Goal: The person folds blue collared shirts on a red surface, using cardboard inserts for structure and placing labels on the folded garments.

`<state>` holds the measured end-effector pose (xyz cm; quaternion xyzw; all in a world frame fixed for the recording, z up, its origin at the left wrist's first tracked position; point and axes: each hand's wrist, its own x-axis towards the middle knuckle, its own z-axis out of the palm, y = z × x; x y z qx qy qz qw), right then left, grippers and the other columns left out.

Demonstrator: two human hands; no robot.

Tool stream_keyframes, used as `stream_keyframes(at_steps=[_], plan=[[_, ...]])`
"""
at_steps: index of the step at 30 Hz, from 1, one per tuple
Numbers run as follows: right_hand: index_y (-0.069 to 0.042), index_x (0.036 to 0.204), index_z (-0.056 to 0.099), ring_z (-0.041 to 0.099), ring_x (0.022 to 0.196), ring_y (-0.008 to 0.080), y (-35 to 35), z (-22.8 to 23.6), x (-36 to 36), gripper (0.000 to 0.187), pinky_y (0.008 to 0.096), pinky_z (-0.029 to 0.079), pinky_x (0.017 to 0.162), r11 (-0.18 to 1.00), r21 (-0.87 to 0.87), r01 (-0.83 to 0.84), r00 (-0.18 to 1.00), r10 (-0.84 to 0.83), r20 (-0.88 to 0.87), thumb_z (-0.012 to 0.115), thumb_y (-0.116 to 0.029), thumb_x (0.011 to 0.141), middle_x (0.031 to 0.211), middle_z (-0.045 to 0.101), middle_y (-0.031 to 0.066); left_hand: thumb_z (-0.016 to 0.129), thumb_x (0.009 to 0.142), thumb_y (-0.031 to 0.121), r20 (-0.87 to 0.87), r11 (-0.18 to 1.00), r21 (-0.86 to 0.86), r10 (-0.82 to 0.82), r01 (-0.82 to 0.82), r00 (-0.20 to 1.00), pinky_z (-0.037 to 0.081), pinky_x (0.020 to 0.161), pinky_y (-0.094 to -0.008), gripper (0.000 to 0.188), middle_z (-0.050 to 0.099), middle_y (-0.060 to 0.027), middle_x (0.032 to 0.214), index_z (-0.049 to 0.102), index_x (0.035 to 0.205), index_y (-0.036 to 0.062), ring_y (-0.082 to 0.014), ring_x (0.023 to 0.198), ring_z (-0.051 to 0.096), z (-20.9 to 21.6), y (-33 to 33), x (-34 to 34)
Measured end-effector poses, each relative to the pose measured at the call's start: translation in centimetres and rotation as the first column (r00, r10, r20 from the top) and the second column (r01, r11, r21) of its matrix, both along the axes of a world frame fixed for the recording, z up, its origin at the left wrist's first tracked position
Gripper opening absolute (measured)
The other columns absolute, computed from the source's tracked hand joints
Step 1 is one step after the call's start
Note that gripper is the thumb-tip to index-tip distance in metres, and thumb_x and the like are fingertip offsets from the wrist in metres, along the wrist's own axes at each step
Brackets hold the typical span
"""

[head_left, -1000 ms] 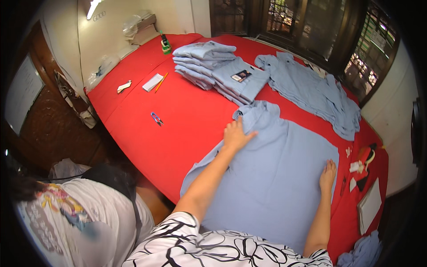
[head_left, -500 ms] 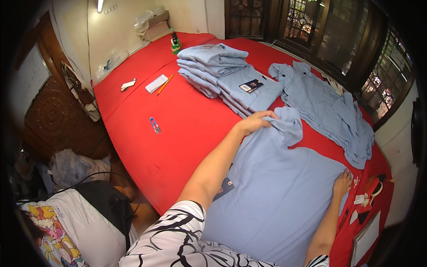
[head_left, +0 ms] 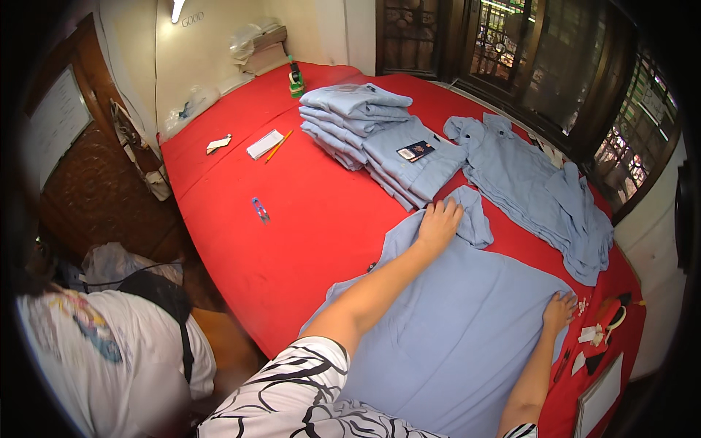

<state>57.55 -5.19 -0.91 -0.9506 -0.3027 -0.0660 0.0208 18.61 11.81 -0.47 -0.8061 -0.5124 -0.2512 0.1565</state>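
A light blue shirt [head_left: 453, 314] is spread over the red-covered table in front of me, its cloth bunched into folds near the far end. My left hand [head_left: 439, 225] rests on the shirt beside those folds, fingers stretched over the cloth. At the shirt's right edge, my right hand [head_left: 560, 312] lies flat with its fingers spread. Beyond my left hand stands a stack of folded blue shirts [head_left: 350, 117]. One folded shirt at its front carries a dark hang tag [head_left: 416, 151].
An unfolded blue shirt [head_left: 526, 182] lies at the far right. Blue thread snips [head_left: 261, 210], a pencil [head_left: 279, 146], a notepad [head_left: 264, 144] and a green tape dispenser [head_left: 296, 80] are on the red cloth [head_left: 219, 168]. A clipboard [head_left: 599, 394] sits near right. Another person [head_left: 131, 343] is at left.
My left hand has let go of the lifted fold and come down flatter on the shirt. The dark tag by my left forearm is no longer visible. The person at left has shifted.
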Motion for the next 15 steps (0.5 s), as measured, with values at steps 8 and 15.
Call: stream_keyframes(at_steps=[8,15], plan=[[-0.009,0.153,0.027,0.019,0.148,0.0328,0.1,-0.7,0.9,0.065,0.056,0.019,0.117,1.0,0.008,-0.011,1.0,0.011,0.027,0.031,-0.048,0.102,0.161,0.02,0.0121,0.057,0.083,0.009,0.313,0.964,-0.099,-0.205,0.247,0.927,0.044,0.089,-0.0423,0.027,0.062,-0.0127,0.111,0.063,0.109,0.0081,-0.0298,0.104,0.056,-2.0,-0.8,-9.4],[-0.011,0.153,0.028,0.019,0.149,0.0285,-0.7,-0.3,0.4,0.063,0.0561,0.017,0.117,0.983,-0.015,-0.184,0.983,0.184,0.01,0.031,-0.048,0.102,0.162,0.021,0.0064,0.065,0.085,0.018,0.379,0.991,-0.132,0.061,-0.011,0.924,0.044,0.087,-0.0412,0.013,0.064,-0.0097,0.105,0.068,0.096,0.011,-0.0287,0.101,0.057,-0.7,-1.4,-10.3]])
